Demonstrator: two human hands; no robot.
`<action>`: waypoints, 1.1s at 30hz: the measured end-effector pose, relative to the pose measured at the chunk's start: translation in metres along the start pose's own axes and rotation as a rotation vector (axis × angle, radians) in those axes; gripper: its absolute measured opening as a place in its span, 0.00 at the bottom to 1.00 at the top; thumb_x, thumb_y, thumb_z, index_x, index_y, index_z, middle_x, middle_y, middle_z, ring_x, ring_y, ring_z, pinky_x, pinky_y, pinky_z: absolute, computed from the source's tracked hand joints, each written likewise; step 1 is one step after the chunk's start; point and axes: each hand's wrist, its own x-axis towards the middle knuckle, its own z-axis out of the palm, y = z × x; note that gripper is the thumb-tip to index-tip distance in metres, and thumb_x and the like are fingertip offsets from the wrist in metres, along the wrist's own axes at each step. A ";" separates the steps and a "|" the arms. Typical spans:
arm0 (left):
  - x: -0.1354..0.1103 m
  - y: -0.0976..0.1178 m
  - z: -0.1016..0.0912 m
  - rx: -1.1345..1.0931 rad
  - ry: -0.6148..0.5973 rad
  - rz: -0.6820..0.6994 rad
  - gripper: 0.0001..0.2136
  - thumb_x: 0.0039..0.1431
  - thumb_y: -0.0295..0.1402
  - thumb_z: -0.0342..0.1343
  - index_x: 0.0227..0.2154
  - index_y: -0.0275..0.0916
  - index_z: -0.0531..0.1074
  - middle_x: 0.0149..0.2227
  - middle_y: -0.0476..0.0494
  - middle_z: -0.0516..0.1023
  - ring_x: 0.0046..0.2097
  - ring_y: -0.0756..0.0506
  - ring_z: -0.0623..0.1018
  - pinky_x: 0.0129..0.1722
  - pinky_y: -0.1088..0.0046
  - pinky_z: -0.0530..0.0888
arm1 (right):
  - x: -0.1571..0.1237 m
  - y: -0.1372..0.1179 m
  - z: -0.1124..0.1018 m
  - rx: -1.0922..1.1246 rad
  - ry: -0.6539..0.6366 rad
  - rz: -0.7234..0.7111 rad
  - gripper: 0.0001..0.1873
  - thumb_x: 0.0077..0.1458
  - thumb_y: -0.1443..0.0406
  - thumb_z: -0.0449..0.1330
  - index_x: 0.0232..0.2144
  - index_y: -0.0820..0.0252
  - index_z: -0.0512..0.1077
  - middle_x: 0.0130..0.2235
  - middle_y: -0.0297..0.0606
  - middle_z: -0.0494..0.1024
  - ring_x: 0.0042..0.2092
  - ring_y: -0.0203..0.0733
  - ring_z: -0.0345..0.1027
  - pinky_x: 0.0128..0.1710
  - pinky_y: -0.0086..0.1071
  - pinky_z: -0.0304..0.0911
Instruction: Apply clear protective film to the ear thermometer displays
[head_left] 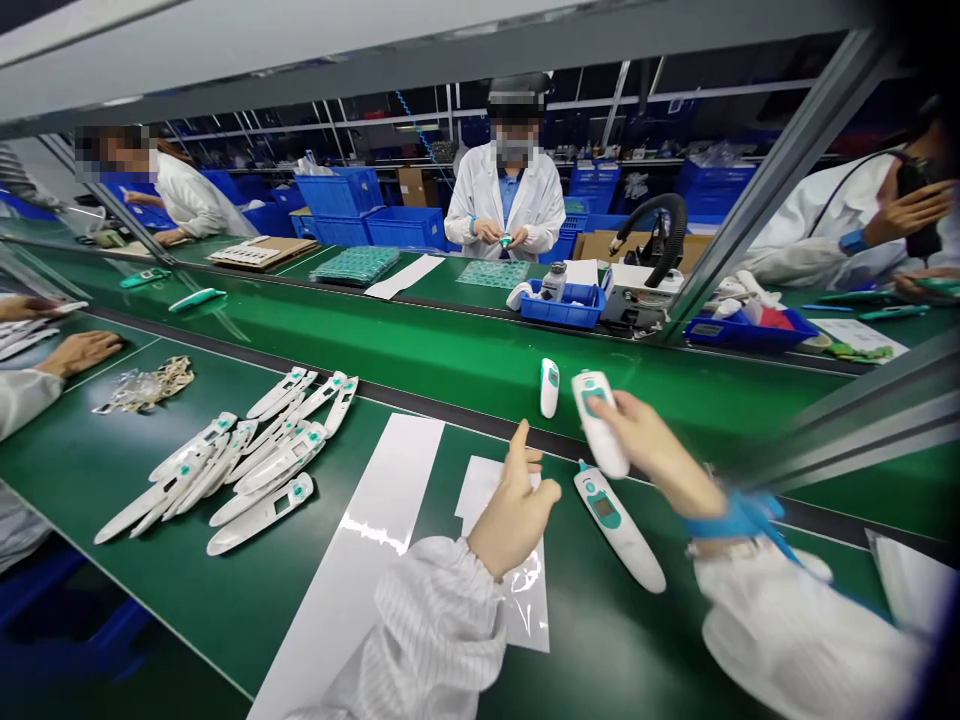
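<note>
My right hand [637, 432] grips a white and teal handheld thermometer [602, 440] over the near edge of the green conveyor belt [420, 355]. My left hand [517, 505], its fingers apart and nothing in it, hovers above a clear-covered white sheet [531, 610] on the bench. Between my wrists a second thermometer [626, 530] with a small grey display lies on the green bench, its tip pointing away from me. Another small white and teal device [550, 388] rests on the belt just beyond my left fingertips.
Several white casing halves [262, 450] are piled on the left, near a heap of small clear and tan parts [146, 385]. A long white strip [375, 530] crosses the bench. Across the belt sit a co-worker [506, 200], a blue bin [562, 303] and teal trays [355, 265]. A metal post [772, 180] slants at right.
</note>
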 end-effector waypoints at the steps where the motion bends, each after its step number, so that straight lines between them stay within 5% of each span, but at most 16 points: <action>1: -0.001 -0.006 -0.006 0.100 0.056 0.009 0.32 0.55 0.31 0.46 0.63 0.41 0.45 0.58 0.36 0.59 0.60 0.41 0.59 0.59 0.60 0.56 | 0.023 0.009 -0.005 -0.069 0.058 0.067 0.15 0.64 0.61 0.52 0.45 0.68 0.68 0.41 0.46 0.75 0.42 0.48 0.70 0.42 0.38 0.64; 5: -0.015 -0.032 -0.032 0.322 0.217 0.024 0.26 0.59 0.35 0.45 0.60 0.38 0.53 0.59 0.36 0.57 0.63 0.39 0.53 0.60 0.58 0.54 | 0.082 0.037 -0.018 -0.281 0.242 0.261 0.12 0.60 0.62 0.58 0.44 0.64 0.69 0.46 0.45 0.71 0.47 0.49 0.66 0.48 0.47 0.61; 9: -0.023 -0.054 -0.050 0.270 0.326 0.020 0.25 0.58 0.38 0.49 0.58 0.41 0.55 0.59 0.36 0.57 0.62 0.37 0.54 0.59 0.55 0.55 | 0.091 0.038 -0.003 -0.400 0.430 0.228 0.21 0.62 0.59 0.56 0.54 0.63 0.62 0.60 0.49 0.56 0.59 0.57 0.51 0.56 0.53 0.50; 14: -0.012 -0.071 -0.057 0.158 0.442 0.095 0.24 0.56 0.37 0.52 0.56 0.42 0.58 0.56 0.37 0.59 0.61 0.38 0.56 0.58 0.57 0.56 | 0.103 0.011 0.042 -0.404 0.186 0.104 0.21 0.60 0.55 0.58 0.49 0.64 0.66 0.51 0.46 0.67 0.49 0.50 0.64 0.48 0.46 0.61; 18: -0.010 -0.071 -0.053 0.229 0.535 0.108 0.25 0.53 0.36 0.55 0.54 0.38 0.59 0.48 0.36 0.62 0.54 0.37 0.61 0.54 0.55 0.60 | 0.106 -0.005 0.056 -0.355 0.024 0.099 0.17 0.60 0.58 0.59 0.45 0.65 0.68 0.44 0.43 0.71 0.41 0.45 0.68 0.41 0.42 0.65; 21: -0.014 -0.061 -0.047 0.133 0.587 0.182 0.23 0.56 0.39 0.55 0.53 0.40 0.59 0.50 0.38 0.63 0.54 0.40 0.62 0.54 0.59 0.60 | 0.078 -0.017 0.055 -0.277 -0.080 -0.021 0.15 0.59 0.61 0.59 0.44 0.67 0.67 0.37 0.42 0.73 0.35 0.43 0.69 0.35 0.37 0.65; 25: -0.007 -0.037 -0.037 -0.447 0.320 0.202 0.23 0.55 0.41 0.57 0.52 0.41 0.61 0.52 0.40 0.67 0.56 0.44 0.66 0.55 0.65 0.62 | -0.001 -0.038 0.061 -0.124 -0.243 -0.290 0.17 0.54 0.63 0.62 0.44 0.61 0.64 0.37 0.38 0.75 0.37 0.45 0.70 0.34 0.33 0.62; 28: 0.001 -0.026 -0.038 -0.716 0.239 0.183 0.18 0.52 0.35 0.61 0.45 0.38 0.65 0.43 0.43 0.75 0.47 0.45 0.74 0.50 0.67 0.67 | -0.060 -0.045 0.066 0.024 -0.416 -0.449 0.22 0.51 0.63 0.64 0.47 0.54 0.63 0.46 0.34 0.74 0.43 0.43 0.69 0.36 0.31 0.63; 30: -0.002 -0.027 -0.045 -0.735 0.279 0.131 0.15 0.49 0.30 0.61 0.41 0.37 0.66 0.35 0.47 0.77 0.40 0.46 0.77 0.47 0.67 0.70 | -0.086 -0.035 0.067 0.169 -0.531 -0.520 0.23 0.53 0.62 0.64 0.50 0.52 0.63 0.50 0.35 0.71 0.47 0.44 0.67 0.41 0.33 0.64; 33: -0.020 -0.039 -0.060 -0.667 0.295 0.048 0.12 0.48 0.26 0.59 0.37 0.36 0.67 0.27 0.49 0.76 0.34 0.46 0.78 0.46 0.63 0.72 | -0.107 0.002 0.069 0.200 -0.445 -0.510 0.11 0.60 0.61 0.57 0.45 0.53 0.69 0.47 0.38 0.71 0.47 0.46 0.66 0.44 0.38 0.63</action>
